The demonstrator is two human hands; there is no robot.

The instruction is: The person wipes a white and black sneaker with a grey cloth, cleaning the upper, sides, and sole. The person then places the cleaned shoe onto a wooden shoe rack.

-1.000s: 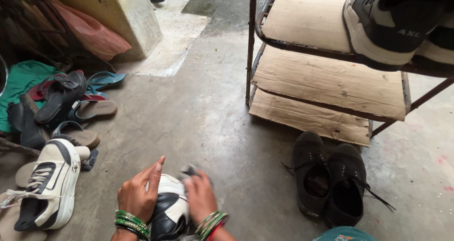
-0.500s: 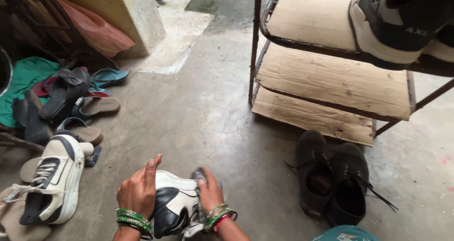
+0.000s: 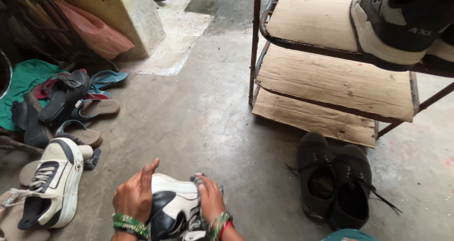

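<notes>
A black and white sneaker (image 3: 172, 208) lies on the concrete floor at the bottom middle of the view. My left hand (image 3: 134, 193) rests on its left side with the thumb raised. My right hand (image 3: 209, 198) grips its right side, with something small and grey bunched under the fingers. Both wrists wear green bangles. The matching white sneaker (image 3: 52, 184) lies on the floor to the left.
A pair of black lace-up shoes (image 3: 333, 182) stands to the right, beside a metal rack (image 3: 255, 42) with cardboard-lined shelves. A dark sneaker (image 3: 402, 23) sits on the top shelf. Several sandals and slippers (image 3: 71, 99) lie piled at the left, near a concrete pillar (image 3: 118, 9).
The sneaker has turned a little under my hands and my right hand has shifted along its right side. The view has dipped slightly toward the floor.
</notes>
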